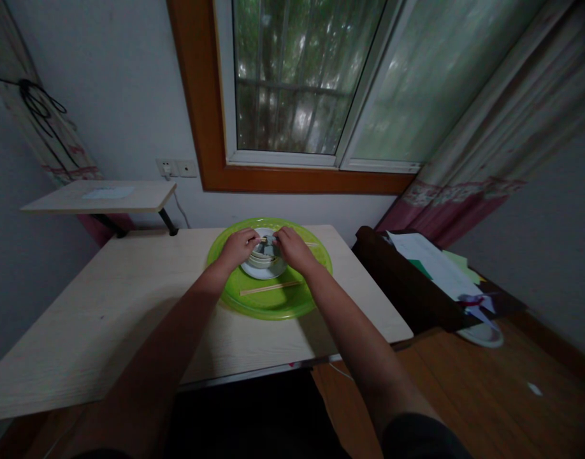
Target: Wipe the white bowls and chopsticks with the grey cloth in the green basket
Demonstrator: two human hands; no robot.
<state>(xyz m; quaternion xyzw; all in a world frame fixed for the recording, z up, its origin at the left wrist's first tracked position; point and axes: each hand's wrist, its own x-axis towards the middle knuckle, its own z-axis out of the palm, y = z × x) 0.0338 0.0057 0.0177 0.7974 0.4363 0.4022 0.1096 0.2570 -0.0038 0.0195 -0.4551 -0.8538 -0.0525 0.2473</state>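
One chopstick (262, 240) crosswise (over bowls (262, 268)), pinched: left hand (238, 246), right hand (295, 250).

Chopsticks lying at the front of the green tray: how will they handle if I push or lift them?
The chopsticks look thin and straight, so probably light and stiff. They lie flat on the glossy green tray, so a push would likely slide or roll them. Being slim, they may be hard to pinch up.
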